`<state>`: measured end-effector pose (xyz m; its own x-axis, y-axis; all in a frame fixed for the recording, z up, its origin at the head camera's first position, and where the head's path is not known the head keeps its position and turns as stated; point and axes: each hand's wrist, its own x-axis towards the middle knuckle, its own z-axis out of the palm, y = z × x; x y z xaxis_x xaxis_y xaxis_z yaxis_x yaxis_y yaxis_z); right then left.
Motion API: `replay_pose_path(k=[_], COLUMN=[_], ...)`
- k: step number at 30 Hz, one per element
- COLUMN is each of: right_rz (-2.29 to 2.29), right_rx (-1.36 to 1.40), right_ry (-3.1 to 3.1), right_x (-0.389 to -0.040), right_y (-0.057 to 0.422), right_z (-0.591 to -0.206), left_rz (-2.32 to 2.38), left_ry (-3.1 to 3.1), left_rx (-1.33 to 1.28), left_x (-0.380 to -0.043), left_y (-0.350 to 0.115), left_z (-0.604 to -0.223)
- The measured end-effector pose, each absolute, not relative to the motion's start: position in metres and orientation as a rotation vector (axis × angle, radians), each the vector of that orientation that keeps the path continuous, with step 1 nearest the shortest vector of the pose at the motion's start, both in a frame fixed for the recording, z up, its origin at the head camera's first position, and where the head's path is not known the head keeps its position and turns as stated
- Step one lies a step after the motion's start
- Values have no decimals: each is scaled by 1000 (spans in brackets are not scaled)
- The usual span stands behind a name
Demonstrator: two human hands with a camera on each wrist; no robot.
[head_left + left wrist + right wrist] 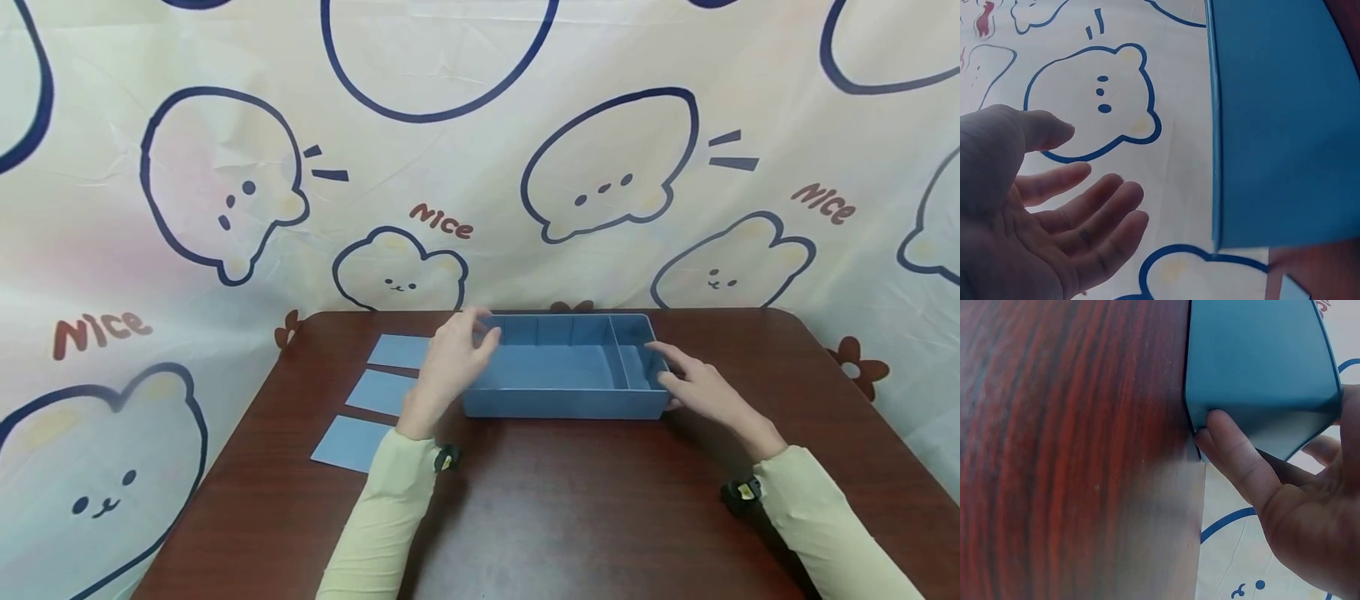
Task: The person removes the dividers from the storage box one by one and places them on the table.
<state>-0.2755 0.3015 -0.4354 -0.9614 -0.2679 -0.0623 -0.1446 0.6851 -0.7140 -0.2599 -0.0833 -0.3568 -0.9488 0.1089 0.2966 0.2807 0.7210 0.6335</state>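
Note:
A blue open-topped box (pixel 562 404) sits upright on the table, with one divider (pixel 621 354) marking off a narrow compartment at its right end. My right hand (pixel 701 387) holds that end: index finger and thumb come over the rim, while other fingertips (pixel 1219 425) touch the outside of the end wall low down, as the right wrist view shows. Beside the box's left end, my left hand (pixel 453 354) hovers with fingers loosely bent and nothing in them. A gap separates it from the box wall (pixel 1285 125) in the left wrist view.
Three flat blue panels (pixel 348 443) lie in a column on the brown table (pixel 570 517), left of the box and partly behind my left forearm. A cloth (pixel 480 167) printed with cartoon bears hangs behind the table's back edge.

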Motion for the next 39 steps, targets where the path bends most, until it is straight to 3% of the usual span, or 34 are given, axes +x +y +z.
replay_pose_path(k=[39], right_rz=[-1133], right_rx=[-346], right_ry=[2729], right_x=[-275], right_y=[301], right_z=[-433], left_rz=[-1408], left_ry=[-2710], left_rx=[-256], left_x=[-281], left_y=[-5], left_z=[-376])
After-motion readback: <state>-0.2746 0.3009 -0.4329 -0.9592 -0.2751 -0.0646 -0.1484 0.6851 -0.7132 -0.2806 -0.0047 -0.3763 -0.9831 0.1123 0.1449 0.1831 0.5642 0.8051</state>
